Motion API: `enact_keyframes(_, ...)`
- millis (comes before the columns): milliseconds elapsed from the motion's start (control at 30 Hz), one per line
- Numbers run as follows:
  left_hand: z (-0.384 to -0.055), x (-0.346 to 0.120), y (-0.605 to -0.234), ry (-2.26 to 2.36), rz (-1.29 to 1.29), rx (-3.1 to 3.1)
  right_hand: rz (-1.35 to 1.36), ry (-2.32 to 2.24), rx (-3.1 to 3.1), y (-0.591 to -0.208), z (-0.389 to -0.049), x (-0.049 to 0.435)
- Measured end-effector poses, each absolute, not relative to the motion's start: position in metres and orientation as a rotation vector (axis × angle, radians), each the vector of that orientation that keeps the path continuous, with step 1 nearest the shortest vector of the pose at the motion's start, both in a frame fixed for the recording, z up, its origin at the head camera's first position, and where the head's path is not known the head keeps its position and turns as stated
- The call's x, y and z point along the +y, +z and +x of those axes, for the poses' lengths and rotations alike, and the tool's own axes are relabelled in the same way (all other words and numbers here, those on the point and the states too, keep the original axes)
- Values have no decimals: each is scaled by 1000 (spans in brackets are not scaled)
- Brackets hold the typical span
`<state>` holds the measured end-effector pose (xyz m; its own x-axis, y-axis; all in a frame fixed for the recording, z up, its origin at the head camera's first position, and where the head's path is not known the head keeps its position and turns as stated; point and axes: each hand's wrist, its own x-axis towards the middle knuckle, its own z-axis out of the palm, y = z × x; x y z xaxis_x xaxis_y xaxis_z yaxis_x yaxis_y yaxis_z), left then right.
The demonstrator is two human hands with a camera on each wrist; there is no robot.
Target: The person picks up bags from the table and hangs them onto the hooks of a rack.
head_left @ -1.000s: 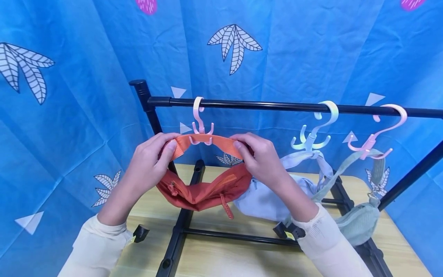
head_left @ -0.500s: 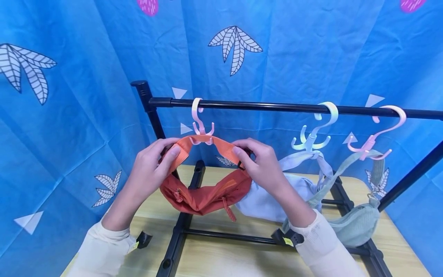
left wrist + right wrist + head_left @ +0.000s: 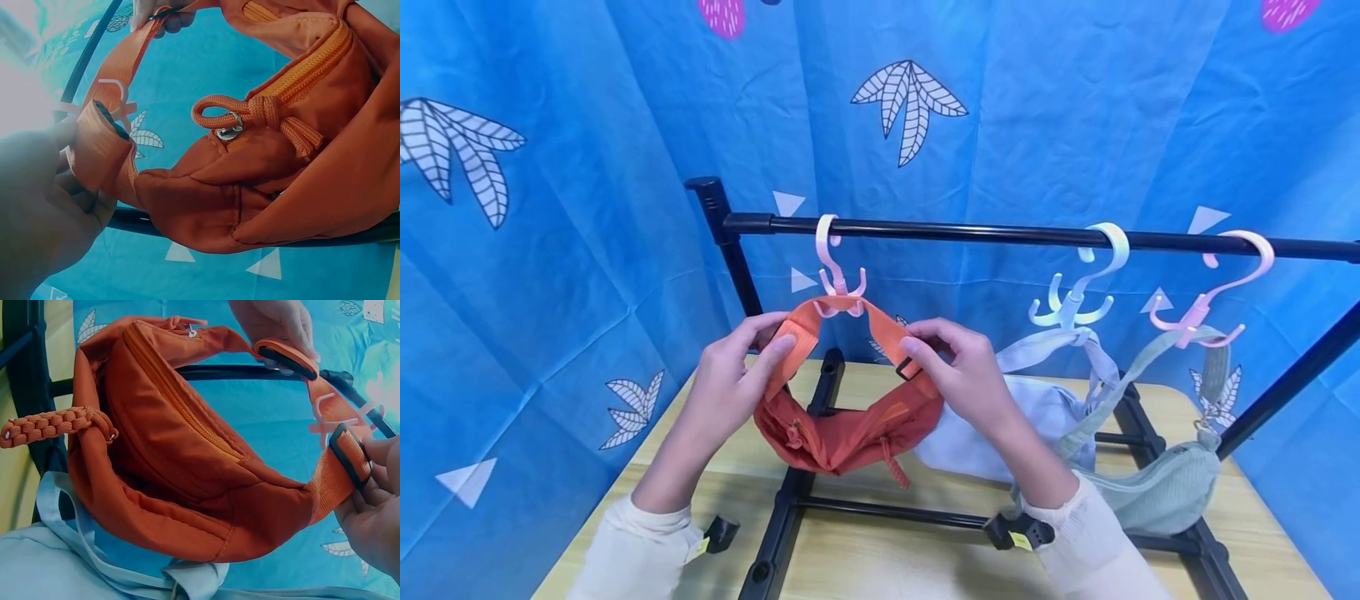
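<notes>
An orange-red waist bag (image 3: 850, 433) hangs below both hands, its orange strap (image 3: 883, 329) arched upward. The top of the strap crosses the lower prongs of a pink four-prong hook (image 3: 840, 287) on the left of the rail. My left hand (image 3: 730, 383) pinches the strap's left side between thumb and fingers, where the webbing is doubled. On the other side my right hand (image 3: 962, 371) pinches it beside a black slider buckle (image 3: 350, 455). A braided zipper pull (image 3: 53, 427) dangles from the bag, and a knotted cord pull (image 3: 262, 115) shows in the left wrist view.
A black rail (image 3: 955, 231) spans the rack. Right of my hands, a pale blue hook (image 3: 1071, 308) carries a light blue bag (image 3: 1007, 433), and another pink hook (image 3: 1197, 312) carries a grey-green bag (image 3: 1172, 492). A wooden table (image 3: 865, 558) lies beneath; blue patterned cloth stands behind.
Both hands have lowered slightly and come a little closer together. The strap has gone from a nearly flat top to a steeper arch at the hook, and the bag hangs slightly lower.
</notes>
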<state>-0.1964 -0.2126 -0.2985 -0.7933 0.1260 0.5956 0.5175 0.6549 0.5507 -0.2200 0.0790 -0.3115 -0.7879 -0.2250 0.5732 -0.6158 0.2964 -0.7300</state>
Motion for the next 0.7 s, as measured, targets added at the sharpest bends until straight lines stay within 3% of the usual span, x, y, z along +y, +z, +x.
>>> enact_keyframes(700,-194,-219,-319,-1106,-428,-2411,698,1630,-2241,-333,-218,77)
